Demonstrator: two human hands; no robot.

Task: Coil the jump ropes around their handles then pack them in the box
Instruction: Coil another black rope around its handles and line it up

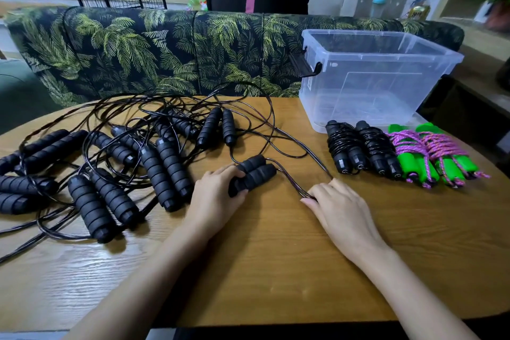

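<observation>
Coiling looks about to begin: the left hand [218,196] grips the paired handles [255,172] mid-table, and the right hand [340,210] pinches their cord [292,183], which next must be wound round them.

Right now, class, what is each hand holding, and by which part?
The left hand grips two black handles together at their near ends; the right hand pinches their cord a short way from them.
</observation>
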